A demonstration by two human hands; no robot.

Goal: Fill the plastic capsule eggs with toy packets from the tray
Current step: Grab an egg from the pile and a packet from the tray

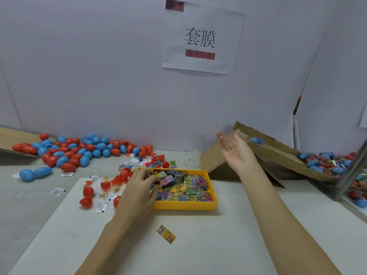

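The left hand (pixel 139 187) reaches into the tray (pixel 184 205) at its 9 o'clock edge, fingers curled into the packets (pixel 186 187), apparently picking one; whether it grips one I cannot tell. The right hand (pixel 236 149), at 2 o'clock from the tray, is spread wide and holds nothing; a blue egg (pixel 257 140) lies just beyond on the cardboard chute (pixel 278 153), which slopes toward the finished pile (pixel 325 163). Unfilled eggs (pixel 75 151) lie at 10 o'clock, open red halves (pixel 87 195) near the left hand.

One yellow tray (pixel 184 205); two hands; one loose packet (pixel 166 234) before it; one paper sign (pixel 202 38); eggs uncountable
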